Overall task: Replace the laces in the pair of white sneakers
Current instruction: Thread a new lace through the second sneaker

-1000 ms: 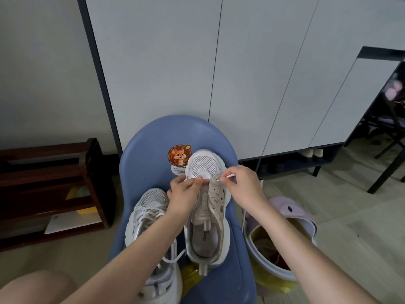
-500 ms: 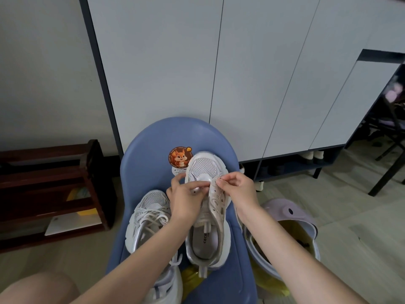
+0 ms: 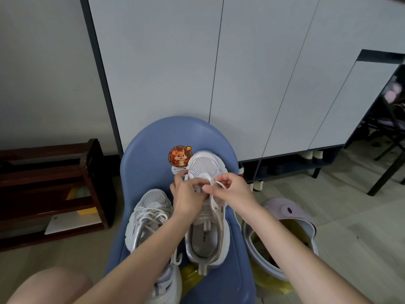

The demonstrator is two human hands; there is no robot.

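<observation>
Head view. Landmark: the blue plastic chair [image 3: 153, 172], a smooth moulded shell with a round squirrel sticker [image 3: 179, 156] on its back.

Both white sneakers stand on the chair seat, toes toward the sticker. The unlaced sneaker [image 3: 206, 216] is just right of the sticker and touches it at the toe. The laced sneaker [image 3: 149, 216] stands beside it, nearer the chair's left edge, partly behind my forearm.

My left hand [image 3: 186, 198] rests over the eyelet row of the unlaced sneaker, fingers curled; I judge it is holding the upper or the lace steady, but what exactly sits under the fingers is hidden. My right hand [image 3: 230, 189] has thumb and forefinger pinched together on the white lace [image 3: 219, 184], which bows in a short loop at the toe-end eyelets.

Judgement on the step: I am threading the first eyelets. To do it well, I should keep the flat lace untwisted, feed the tip straight through the hole, and brace the upper so it does not fold.

Materials: mesh toe panel, smooth synthetic overlays, thick ridged sole, soft flat lace, padded grey insole with printed lettering.

A lilac bin [image 3: 285, 216] with a yellow liner stands right of the chair; a dark wooden rack [image 3: 54, 172] stands left.
</observation>
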